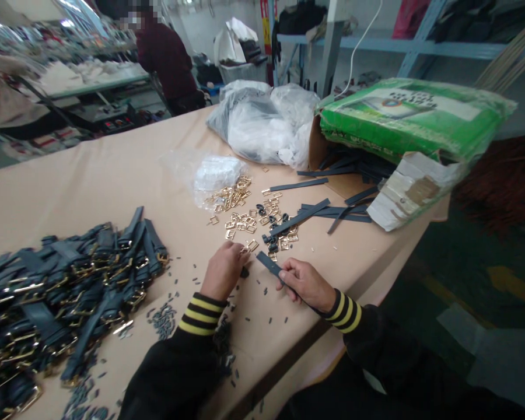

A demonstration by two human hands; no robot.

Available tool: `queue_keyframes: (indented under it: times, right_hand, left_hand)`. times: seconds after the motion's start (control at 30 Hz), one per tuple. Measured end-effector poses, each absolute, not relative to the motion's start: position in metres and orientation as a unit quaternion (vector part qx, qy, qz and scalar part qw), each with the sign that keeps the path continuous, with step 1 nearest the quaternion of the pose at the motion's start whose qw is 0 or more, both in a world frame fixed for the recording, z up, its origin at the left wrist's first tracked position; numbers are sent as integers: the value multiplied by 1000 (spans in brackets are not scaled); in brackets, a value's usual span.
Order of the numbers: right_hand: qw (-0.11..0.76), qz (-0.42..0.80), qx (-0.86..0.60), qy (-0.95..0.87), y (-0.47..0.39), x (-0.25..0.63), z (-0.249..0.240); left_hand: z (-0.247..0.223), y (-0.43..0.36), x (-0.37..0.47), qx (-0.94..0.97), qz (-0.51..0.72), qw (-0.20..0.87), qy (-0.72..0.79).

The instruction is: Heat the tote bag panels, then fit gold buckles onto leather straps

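Observation:
My right hand [304, 284] pinches a dark strap [269, 263] near its middle; the strap's free end points up and left. Just left of that end, my left hand [224, 269] has its fingers closed on a gold buckle [252, 246]. Loose gold buckles [241, 224] lie beyond my left hand, with small black loops [275, 240] mixed in to the right. More dark straps [301, 216] rest on the table [192, 245] behind my right hand. At the left is a large pile of dark straps with gold buckles [70, 280].
Small dark pieces [163, 319] are scattered near my left sleeve. A clear bag [214, 175] and a stuffed plastic bag [266, 122] stand farther back. At the right is a green box [389, 119]. A person in dark red [166, 58] is beyond the table.

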State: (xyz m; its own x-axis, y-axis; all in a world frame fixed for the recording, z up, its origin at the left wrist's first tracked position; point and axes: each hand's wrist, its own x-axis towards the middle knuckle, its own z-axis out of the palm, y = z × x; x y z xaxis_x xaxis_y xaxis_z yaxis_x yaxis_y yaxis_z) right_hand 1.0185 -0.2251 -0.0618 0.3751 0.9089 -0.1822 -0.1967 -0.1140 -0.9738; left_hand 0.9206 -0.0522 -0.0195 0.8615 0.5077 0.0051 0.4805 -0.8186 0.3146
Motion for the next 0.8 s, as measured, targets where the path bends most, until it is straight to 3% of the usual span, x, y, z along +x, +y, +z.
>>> queue_keyframes:
  times: [0.17,0.53,0.63,0.8]
  right_hand:
    - [590,466,-578,-317,-226,1019,-64]
    - [598,465,-579,-304,-226,1021,-59]
    - [617,471,-550,-308,-228,1023,-53]
    - [636,487,-518,-300,-225,1014,-35]
  left_hand:
    - [-22,-53,934,960,-47,0,275]
    - [-15,-46,928,957,-33,-31,287]
    - [3,-54,916,935,72,91,334]
    - [24,-96,890,804,156,461,343]
